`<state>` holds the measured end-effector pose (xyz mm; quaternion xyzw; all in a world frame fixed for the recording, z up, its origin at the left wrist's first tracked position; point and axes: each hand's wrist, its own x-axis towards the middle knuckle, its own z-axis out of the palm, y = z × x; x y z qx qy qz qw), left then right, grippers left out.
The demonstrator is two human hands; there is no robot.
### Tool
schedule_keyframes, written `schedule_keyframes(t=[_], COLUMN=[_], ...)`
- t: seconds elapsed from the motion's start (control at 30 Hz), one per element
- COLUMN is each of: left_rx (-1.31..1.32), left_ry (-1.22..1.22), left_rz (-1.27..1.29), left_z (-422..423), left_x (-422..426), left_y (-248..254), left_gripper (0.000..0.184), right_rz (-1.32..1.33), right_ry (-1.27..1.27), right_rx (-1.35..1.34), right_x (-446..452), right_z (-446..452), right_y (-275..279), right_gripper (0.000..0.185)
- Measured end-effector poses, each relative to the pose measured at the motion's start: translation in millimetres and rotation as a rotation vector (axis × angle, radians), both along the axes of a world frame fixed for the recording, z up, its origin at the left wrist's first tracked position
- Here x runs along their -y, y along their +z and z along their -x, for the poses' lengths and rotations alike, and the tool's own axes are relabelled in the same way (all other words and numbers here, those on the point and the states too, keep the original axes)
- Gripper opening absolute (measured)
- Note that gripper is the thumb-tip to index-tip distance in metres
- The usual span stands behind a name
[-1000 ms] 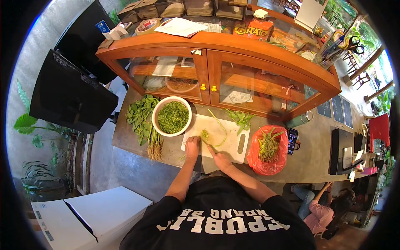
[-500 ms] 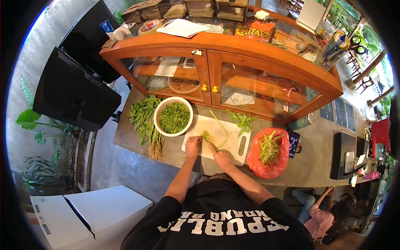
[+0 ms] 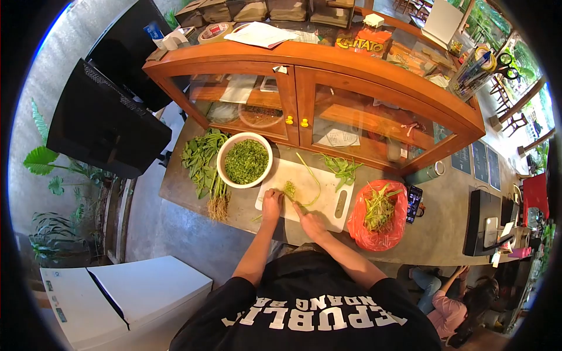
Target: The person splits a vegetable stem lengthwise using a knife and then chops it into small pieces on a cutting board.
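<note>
A white cutting board (image 3: pixel 319 213) lies on the grey counter, with a small pile of chopped green bits (image 3: pixel 289 189) and a long green stem (image 3: pixel 317 180) on it. My right hand (image 3: pixel 312 223) is closed around a knife, whose blade points toward the pile. On the board's left part my left hand (image 3: pixel 272 205) is closed; what its fingers hold, if anything, is too small to make out. A white bowl (image 3: pixel 219 165) full of chopped greens stands at the board's upper left. Leafy stalks with roots (image 3: pixel 202 164) lie left of the bowl. Loose leaves (image 3: pixel 342 169) touch the board's upper right.
A red plastic bag (image 3: pixel 392 231) with plant scraps sits right of the board, beside a phone (image 3: pixel 413 203) and a green bottle (image 3: pixel 427 173). A wooden glass-door cabinet (image 3: pixel 316 64) stands behind. A white fridge (image 3: pixel 152 292) is at lower left; another person (image 3: pixel 449 310) sits at lower right.
The view has shifted slightly, moving the cabinet and counter items a little in the picture. Both hands keep nearly the same places on the board.
</note>
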<state>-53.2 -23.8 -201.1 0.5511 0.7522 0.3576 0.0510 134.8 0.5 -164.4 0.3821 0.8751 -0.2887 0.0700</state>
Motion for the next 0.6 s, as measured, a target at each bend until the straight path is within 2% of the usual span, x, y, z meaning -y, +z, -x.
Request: schedule_keyframes(t=[0.37, 0.6], left_rx=[-0.032, -0.06], left_ry=[0.023, 0.012], left_rz=[0.047, 0.025], left_z=[-1, -1], left_x=[-1, -1], left_y=[-3, -1], left_gripper=[0.008, 0.008], right_rz=[-0.15, -0.071], right_ry=[0.003, 0.018], right_rx=[-0.111, -0.018], right_x=[1, 7], right_z=[10, -1], right_y=[-19, -11], right_gripper=[0.079, 0.077])
